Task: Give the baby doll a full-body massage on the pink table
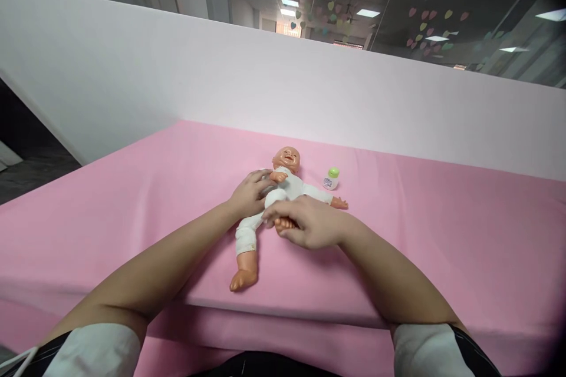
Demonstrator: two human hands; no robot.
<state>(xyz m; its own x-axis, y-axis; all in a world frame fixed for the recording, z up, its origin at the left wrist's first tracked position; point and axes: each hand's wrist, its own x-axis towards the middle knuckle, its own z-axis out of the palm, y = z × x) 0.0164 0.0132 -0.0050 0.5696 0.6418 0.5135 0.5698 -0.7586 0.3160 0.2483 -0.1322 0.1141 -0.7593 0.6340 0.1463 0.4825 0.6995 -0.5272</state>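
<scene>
Just below the frame's center, your right hand (309,225) was clamped around one leg of the baby doll (283,188), which lay on its back on the pink table (132,200). Your left hand (250,193) rested on its side, fingers loosely curled against the white suit. Farther back, right of the doll's head, stood a small green-capped bottle (331,178).
</scene>
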